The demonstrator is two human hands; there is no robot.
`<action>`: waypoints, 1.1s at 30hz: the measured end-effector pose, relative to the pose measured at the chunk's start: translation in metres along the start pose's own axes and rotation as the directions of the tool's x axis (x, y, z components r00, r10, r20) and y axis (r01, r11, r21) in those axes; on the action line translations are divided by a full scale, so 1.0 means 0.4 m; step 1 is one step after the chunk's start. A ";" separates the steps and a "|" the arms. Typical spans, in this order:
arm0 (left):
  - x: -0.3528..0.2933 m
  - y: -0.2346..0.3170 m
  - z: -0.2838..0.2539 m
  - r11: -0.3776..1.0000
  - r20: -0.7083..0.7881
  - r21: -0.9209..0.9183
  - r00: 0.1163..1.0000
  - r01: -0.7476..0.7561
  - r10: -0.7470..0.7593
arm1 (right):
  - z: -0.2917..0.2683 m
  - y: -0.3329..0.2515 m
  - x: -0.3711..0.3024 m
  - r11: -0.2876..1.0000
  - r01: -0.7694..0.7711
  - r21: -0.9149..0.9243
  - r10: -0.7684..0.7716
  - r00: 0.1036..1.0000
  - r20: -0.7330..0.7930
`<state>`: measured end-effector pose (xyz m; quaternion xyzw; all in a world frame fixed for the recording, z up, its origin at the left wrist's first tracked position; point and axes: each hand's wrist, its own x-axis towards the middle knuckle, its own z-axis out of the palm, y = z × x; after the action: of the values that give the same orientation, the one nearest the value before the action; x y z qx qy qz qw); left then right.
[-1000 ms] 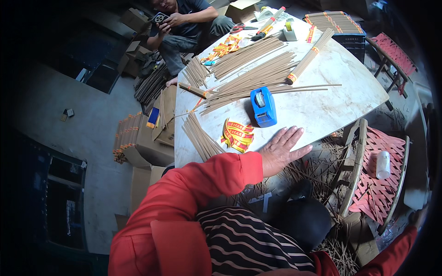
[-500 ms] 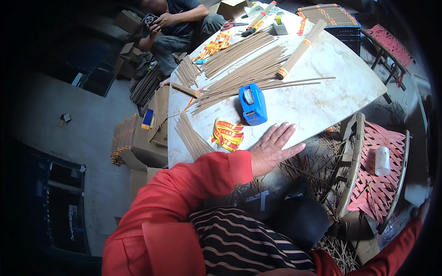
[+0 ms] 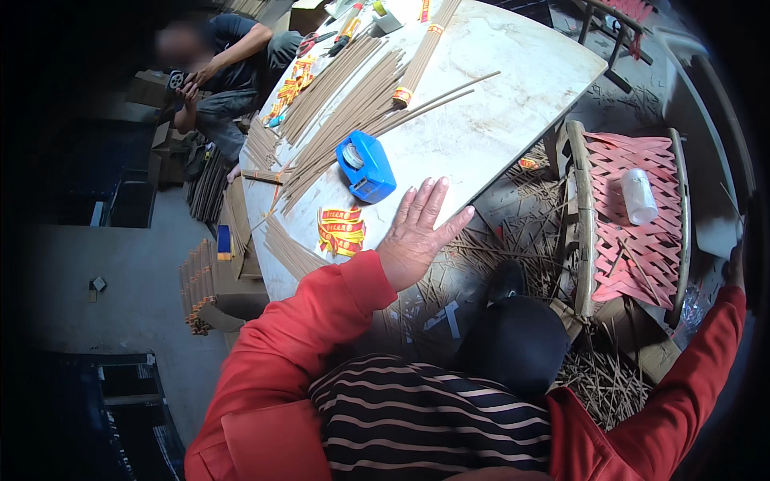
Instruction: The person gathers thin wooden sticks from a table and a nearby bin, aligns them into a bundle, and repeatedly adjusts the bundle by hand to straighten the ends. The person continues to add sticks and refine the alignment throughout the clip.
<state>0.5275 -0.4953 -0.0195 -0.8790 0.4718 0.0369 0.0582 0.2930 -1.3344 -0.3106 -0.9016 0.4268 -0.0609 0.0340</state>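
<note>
My left hand point(image 3: 415, 240) lies palm down on the edge of the pale marbled table point(image 3: 481, 88), fingers stretched out and nothing in them. Just beyond it stands a blue tape dispenser point(image 3: 366, 167). Beside the wrist is a small pile of red-and-yellow paper labels point(image 3: 342, 232). Loose thin brown sticks point(image 3: 345, 120) fan across the tabletop, and a banded bundle of sticks point(image 3: 423, 60) lies further back. At the far right, my right hand point(image 3: 735, 264) reaches out beside a pale upright surface; it is dim and its fingers cannot be made out.
A wooden-framed stool with a pink woven seat point(image 3: 634, 276) stands at right, bearing a clear plastic bottle point(image 3: 639, 196). Broken sticks point(image 3: 605, 385) litter the floor. Another person point(image 3: 233, 68) sits across the table at left, holding a dark device. Banded bundles point(image 3: 196, 280) stand by cardboard boxes.
My view has swung, so the table and its things sit further left and higher. My right arm now shows more, stretched up along the right side. My left hand stays flat on the table edge.
</note>
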 end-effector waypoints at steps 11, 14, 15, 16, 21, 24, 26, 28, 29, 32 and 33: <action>-0.006 0.011 -0.016 0.998 -0.014 0.063 1.000 0.020 -0.019 | -0.185 -0.527 -0.270 0.993 0.034 -0.115 -0.028 0.999 0.045; -0.004 0.002 -0.013 0.998 -0.020 0.055 1.000 0.003 -0.002 | -0.230 -0.571 -0.291 0.992 -0.002 -0.127 0.010 0.998 0.061; -0.001 0.001 -0.009 0.999 -0.028 0.046 1.000 -0.005 0.007 | -0.251 -0.583 -0.302 0.988 -0.029 -0.154 0.044 0.995 0.095; 0.001 -0.002 -0.007 0.999 -0.017 0.044 1.000 -0.010 0.011 | -0.234 -0.566 -0.300 0.984 -0.030 -0.177 0.049 0.994 0.103; 0.006 0.001 0.000 1.000 -0.017 -0.031 1.000 -0.003 0.002 | -0.230 -0.588 -0.363 0.996 0.004 -0.087 0.006 0.993 0.117; 0.000 -0.003 -0.004 1.000 0.025 0.029 1.000 -0.008 0.008 | -0.241 -0.595 -0.432 0.999 0.017 -0.035 -0.015 0.998 0.063; -0.003 -0.002 0.003 0.999 -0.021 -0.029 1.000 -0.014 0.013 | -0.270 -0.582 -0.504 0.997 0.014 -0.075 -0.009 0.997 0.073; -0.004 0.001 -0.005 0.999 -0.038 -0.038 0.999 -0.012 0.010 | -0.301 -0.604 -0.553 0.998 -0.013 -0.056 0.017 0.997 0.069; -0.004 0.002 -0.008 0.999 -0.038 -0.030 0.999 -0.013 0.012 | -0.322 -0.614 -0.578 0.999 -0.017 -0.046 0.020 0.998 0.054; -0.003 -0.001 -0.014 1.000 -0.007 -0.004 1.000 -0.016 0.016 | -0.301 -0.574 -0.607 0.997 0.039 -0.068 -0.040 0.999 -0.007; 0.000 0.000 -0.017 1.000 0.003 -0.001 1.000 -0.021 0.021 | -0.283 -0.548 -0.608 0.994 0.086 -0.068 -0.088 0.996 -0.034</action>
<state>0.5275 -0.4963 -0.0130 -0.8740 0.4809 0.0391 0.0579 0.2921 -1.0084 -0.1935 -0.9188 0.3894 -0.0646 -0.0067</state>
